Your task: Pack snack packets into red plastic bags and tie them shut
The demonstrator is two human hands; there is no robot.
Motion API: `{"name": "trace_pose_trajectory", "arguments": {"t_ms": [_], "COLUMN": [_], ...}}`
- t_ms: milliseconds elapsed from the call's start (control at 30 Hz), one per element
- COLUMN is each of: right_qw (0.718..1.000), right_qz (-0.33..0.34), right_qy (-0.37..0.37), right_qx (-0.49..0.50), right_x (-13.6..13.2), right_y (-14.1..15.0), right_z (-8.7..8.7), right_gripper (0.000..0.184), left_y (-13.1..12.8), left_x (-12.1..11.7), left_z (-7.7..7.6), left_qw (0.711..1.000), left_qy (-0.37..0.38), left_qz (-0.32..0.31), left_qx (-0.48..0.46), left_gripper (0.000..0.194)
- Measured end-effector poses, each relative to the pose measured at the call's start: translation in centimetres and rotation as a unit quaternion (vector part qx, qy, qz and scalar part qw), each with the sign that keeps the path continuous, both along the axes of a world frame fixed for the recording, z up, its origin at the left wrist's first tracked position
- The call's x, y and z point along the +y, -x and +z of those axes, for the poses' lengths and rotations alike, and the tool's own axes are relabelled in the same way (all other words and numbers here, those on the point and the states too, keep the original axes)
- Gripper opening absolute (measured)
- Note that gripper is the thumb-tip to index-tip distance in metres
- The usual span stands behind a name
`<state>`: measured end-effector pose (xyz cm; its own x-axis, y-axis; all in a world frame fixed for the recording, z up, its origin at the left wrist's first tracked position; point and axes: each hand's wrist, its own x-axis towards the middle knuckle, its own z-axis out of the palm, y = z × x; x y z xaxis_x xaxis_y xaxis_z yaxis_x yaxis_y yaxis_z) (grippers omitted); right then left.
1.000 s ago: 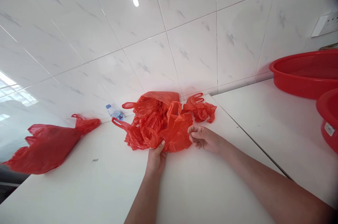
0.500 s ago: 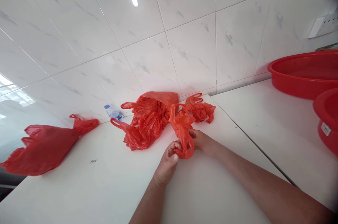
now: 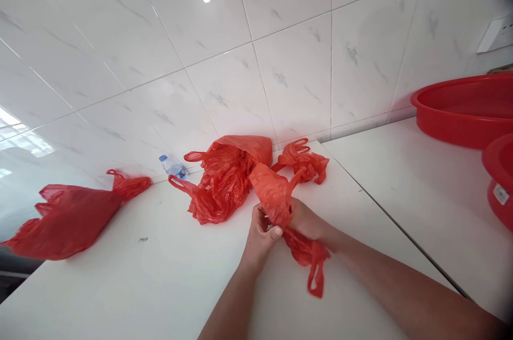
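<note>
Between my two hands is a crumpled red plastic bag [image 3: 272, 190], held above the white table. My left hand [image 3: 262, 230] pinches its middle from the left, the thumb in front. From the right my right hand [image 3: 306, 219] grips the same bag, its fingers partly hidden behind the plastic. One end of the bag stands up away from me; the other, with a looped handle, hangs down below my right hand. Just beyond lies a larger red bag stuffed with crumpled bags [image 3: 224, 185]. Another loose red bag [image 3: 304, 161] rests to its right, near the wall.
A small water bottle [image 3: 174, 167] leans by the tiled wall. At the left edge lies a full red bag [image 3: 76, 217]. Two red basins [image 3: 449, 129] stand at the right, beyond a seam in the white table [image 3: 172, 286]. A wall socket [image 3: 497, 35] is at upper right.
Both hands have shifted their grip from the bag's handle end to its middle. The handle end now hangs toward me beneath my right hand. The other bags stay where they were.
</note>
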<state>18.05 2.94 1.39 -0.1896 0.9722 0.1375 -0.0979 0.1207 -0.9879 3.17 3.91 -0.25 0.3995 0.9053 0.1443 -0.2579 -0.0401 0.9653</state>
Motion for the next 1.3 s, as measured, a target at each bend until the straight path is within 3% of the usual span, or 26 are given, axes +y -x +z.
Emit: {"name": "trace_pose_trajectory", "arguments": {"t_ms": [67, 167, 267, 400, 467, 567, 633, 700, 767, 800, 833, 900, 967, 1033, 1133, 1233, 1300], "right_qw": [0.998, 0.994, 0.987, 0.953, 0.943, 0.939, 0.924, 0.917, 0.932, 0.943, 0.954, 0.969, 0.976, 0.979, 0.979, 0.953, 0.91], "right_qz": [0.016, -0.025, -0.137, -0.294, -0.308, -0.253, -0.216, -0.194, -0.163, -0.142, -0.121, -0.097, -0.115, -0.144, -0.183, -0.272, -0.363], "right_qy": [-0.028, -0.041, -0.01, 0.075, 0.113, 0.154, 0.177, 0.185, 0.174, 0.167, 0.159, 0.143, 0.129, 0.114, 0.087, 0.032, -0.018], "right_qx": [-0.051, -0.097, -0.082, -0.003, 0.057, 0.177, 0.262, 0.294, 0.272, 0.25, 0.225, 0.178, 0.136, 0.086, -0.013, -0.129, -0.197], "right_x": [0.0, 0.7, 1.9, 3.4, 3.9, 4.3, 4.3, 4.1, 3.7, 3.6, 3.4, 3.2, 3.2, 3.3, 3.3, 2.3, 1.0], "right_y": [0.4, 0.3, -0.6, -2.7, -3.6, -4.2, -4.3, -4.3, -4.4, -4.4, -4.5, -4.6, -4.7, -4.9, -5.5, -6.0, -5.8], "right_z": [-0.4, -1.3, -2.3, -2.7, -2.6, -2.3, -2.1, -1.9, -1.5, -1.3, -1.2, -0.9, -0.8, -0.6, 0.4, 2.4, 4.0], "right_gripper": [0.014, 0.014, 0.011, 0.013, 0.017, 0.02, 0.019, 0.015, 0.013, 0.014, 0.014, 0.014, 0.015, 0.02, 0.035, 0.043, 0.04], "left_y": [-0.4, -0.1, 1.6, 4.7, 5.8, 6.3, 5.8, 4.9, 3.8, 3.3, 2.9, 2.4, 2.5, 2.8, 3.3, 3.5, 3.5], "left_x": [-0.2, 0.4, 2.1, 4.5, 5.1, 4.8, 4.0, 3.0, 2.0, 1.6, 1.3, 1.0, 1.1, 1.4, 1.8, 1.8, 1.6], "left_z": [0.1, -0.2, -0.5, -0.3, -0.1, 0.2, 0.5, 0.9, 1.4, 1.6, 1.7, 1.6, 1.2, 0.9, 0.7, 0.9, 1.1], "left_qw": [1.0, 0.998, 0.984, 0.931, 0.927, 0.928, 0.887, 0.802, 0.708, 0.675, 0.66, 0.677, 0.722, 0.765, 0.803, 0.817, 0.824], "left_qy": [-0.002, 0.028, 0.07, 0.1, 0.087, 0.053, -0.045, -0.219, -0.38, -0.428, -0.452, -0.447, -0.396, -0.335, -0.261, -0.216, -0.198], "left_qz": [0.015, 0.063, 0.146, 0.303, 0.333, 0.368, 0.416, 0.441, 0.412, 0.388, 0.359, 0.297, 0.256, 0.257, 0.302, 0.332, 0.345], "left_qx": [0.012, 0.012, -0.072, -0.178, -0.147, 0.027, 0.194, 0.339, 0.429, 0.459, 0.48, 0.503, 0.506, 0.486, 0.442, 0.418, 0.404], "left_gripper": [0.06, 0.036, 0.021, 0.024, 0.02, 0.025, 0.043, 0.062, 0.068, 0.068, 0.067, 0.062, 0.047, 0.031, 0.021, 0.016, 0.013]}}
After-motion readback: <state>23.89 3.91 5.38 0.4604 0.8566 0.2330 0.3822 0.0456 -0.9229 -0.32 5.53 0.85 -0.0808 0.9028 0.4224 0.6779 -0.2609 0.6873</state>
